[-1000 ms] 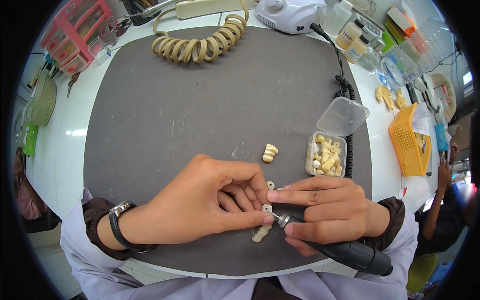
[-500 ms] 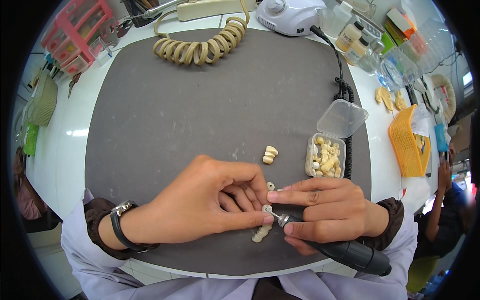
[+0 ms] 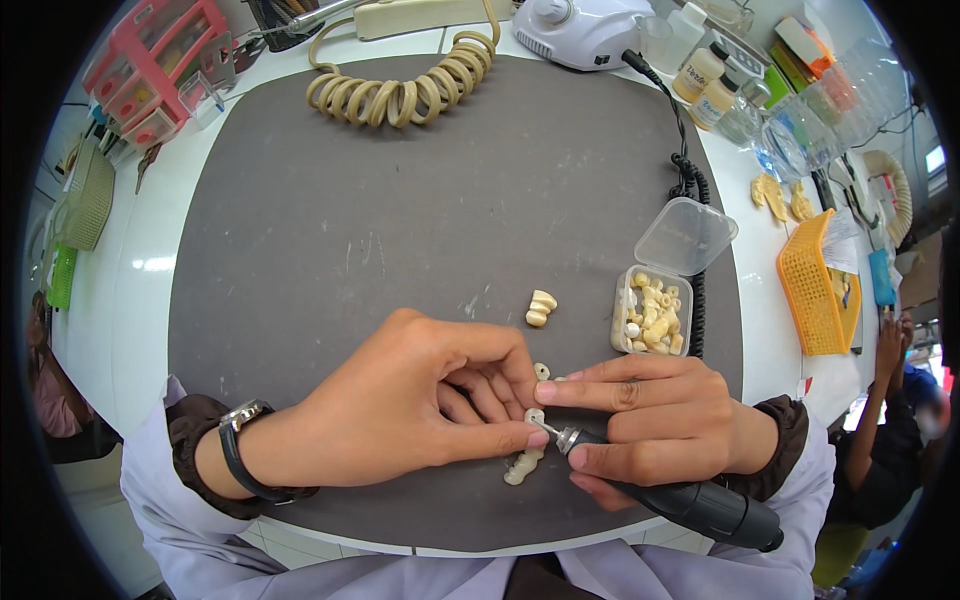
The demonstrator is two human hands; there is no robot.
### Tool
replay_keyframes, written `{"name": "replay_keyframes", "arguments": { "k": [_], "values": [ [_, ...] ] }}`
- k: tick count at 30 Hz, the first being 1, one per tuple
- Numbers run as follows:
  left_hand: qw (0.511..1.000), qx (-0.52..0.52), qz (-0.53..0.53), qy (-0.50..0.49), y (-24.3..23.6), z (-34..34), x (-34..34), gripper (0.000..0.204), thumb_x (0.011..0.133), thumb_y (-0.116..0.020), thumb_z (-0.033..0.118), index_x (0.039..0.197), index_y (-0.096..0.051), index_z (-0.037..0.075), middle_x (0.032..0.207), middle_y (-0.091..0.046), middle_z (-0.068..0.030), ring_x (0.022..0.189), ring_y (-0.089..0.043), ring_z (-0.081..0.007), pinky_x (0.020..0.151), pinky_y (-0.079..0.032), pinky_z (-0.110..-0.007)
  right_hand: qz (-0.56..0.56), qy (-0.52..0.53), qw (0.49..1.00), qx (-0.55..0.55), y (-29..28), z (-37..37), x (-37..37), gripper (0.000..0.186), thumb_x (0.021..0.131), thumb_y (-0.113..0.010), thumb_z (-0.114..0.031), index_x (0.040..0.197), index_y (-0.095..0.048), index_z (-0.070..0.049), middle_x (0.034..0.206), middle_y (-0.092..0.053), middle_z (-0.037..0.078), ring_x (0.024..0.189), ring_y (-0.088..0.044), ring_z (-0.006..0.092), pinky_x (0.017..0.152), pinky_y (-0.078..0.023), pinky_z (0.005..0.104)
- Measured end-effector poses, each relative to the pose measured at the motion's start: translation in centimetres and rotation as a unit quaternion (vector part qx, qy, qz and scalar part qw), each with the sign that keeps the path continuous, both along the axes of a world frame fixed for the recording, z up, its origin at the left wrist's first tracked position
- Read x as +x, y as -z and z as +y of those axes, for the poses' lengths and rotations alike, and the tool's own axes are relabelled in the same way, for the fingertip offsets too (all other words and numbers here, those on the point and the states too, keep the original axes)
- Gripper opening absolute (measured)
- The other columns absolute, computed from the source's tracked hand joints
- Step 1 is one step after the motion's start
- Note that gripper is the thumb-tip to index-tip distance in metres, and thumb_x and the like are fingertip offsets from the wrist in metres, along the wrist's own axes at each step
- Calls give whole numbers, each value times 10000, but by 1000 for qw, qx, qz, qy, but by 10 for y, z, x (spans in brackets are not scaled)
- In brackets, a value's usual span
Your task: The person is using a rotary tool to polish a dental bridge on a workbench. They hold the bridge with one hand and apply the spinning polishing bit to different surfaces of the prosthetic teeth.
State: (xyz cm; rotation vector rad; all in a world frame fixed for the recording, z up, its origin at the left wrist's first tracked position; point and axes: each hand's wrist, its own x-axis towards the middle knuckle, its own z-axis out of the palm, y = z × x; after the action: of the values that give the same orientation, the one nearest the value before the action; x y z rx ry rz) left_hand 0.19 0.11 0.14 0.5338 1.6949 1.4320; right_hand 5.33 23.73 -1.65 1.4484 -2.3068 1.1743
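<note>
My left hand (image 3: 400,400) pinches a small whitish dental crown (image 3: 535,416) between thumb and forefinger, its other fingers curled. In my right hand (image 3: 655,425) is a black rotary handpiece (image 3: 700,510), held like a pen. The thin bur (image 3: 547,428) at its tip reaches the crown, close to my left thumb. Just below lies a pale dental bridge (image 3: 521,467), partly hidden by my fingers. Another small crown (image 3: 542,371) sits on the mat beyond my fingertips. Farther off is a cream block of joined teeth (image 3: 540,309).
An open clear box (image 3: 618,318) of loose tooth pieces stands right of the grey mat (image 3: 400,220). Behind it runs a coiled black cord (image 3: 698,310) to a white control unit (image 3: 580,35). A beige coiled hose (image 3: 400,105) lies at the back, a yellow basket (image 3: 800,290) far right.
</note>
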Motion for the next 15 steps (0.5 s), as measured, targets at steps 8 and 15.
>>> {"name": "replay_keyframes", "arguments": {
  "k": [8,15],
  "values": [
    [1000,1,1,1,0,0,0,177,827,-764,35,941,-647,-33,846,-716,-92,800,-706,-112,665,-568,-178,6,9,1000,-6,2,0,1,198,794,-759,-151,863,-661,8,832,-653,114,1082,-672,300,799,-590,374],
    [1000,-9,-2,-1,-2,0,1,177,827,-765,37,940,-648,-33,842,-714,-91,796,-706,-112,664,-569,-180,1,4,1000,-4,0,-1,1,197,796,-752,-146,874,-663,11,825,-649,104,1092,-668,298,804,-588,371]
  ]
}}
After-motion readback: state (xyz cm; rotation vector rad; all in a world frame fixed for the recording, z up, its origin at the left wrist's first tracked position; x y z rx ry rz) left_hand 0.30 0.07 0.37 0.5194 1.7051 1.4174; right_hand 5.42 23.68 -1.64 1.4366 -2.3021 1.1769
